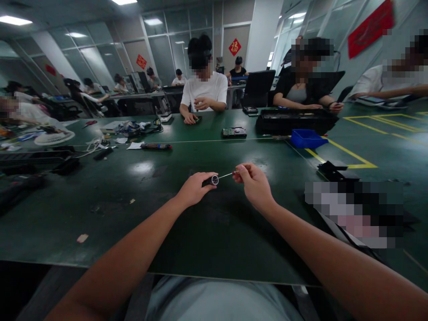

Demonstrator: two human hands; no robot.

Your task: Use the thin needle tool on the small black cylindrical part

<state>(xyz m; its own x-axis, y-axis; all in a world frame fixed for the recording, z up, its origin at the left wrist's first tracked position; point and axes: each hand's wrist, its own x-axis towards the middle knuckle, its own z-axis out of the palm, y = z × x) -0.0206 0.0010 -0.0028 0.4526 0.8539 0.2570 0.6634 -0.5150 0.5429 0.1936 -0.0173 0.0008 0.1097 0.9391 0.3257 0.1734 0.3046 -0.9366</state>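
Your left hand [194, 189] is closed around a small black cylinder [211, 180] with a silvery ring at its end, and your right hand [254, 185] pinches the far end of a thin metal rod [225, 175] between thumb and fingertips. Both hands are held just above the middle of the table, close together, with the rod bridging the gap between them and its near tip at the cylinder's ringed end.

Under them lies the big dark green table [140, 214]. Across it, a person in a white shirt [204, 91] sits facing you, hands on the tabletop. To that person's right stands a long black case [296, 120], with a blue bin [307, 138] just in front of it, beside the yellow floor-style markings [354, 156] on the surface. A small circuit board [234, 132] lies between the white-shirted person and you, and a pen-like tool [155, 146] rests further left, near a tangle of cables [133, 128]. 1 scrap of tape [82, 238] sits near the table's front-left edge.
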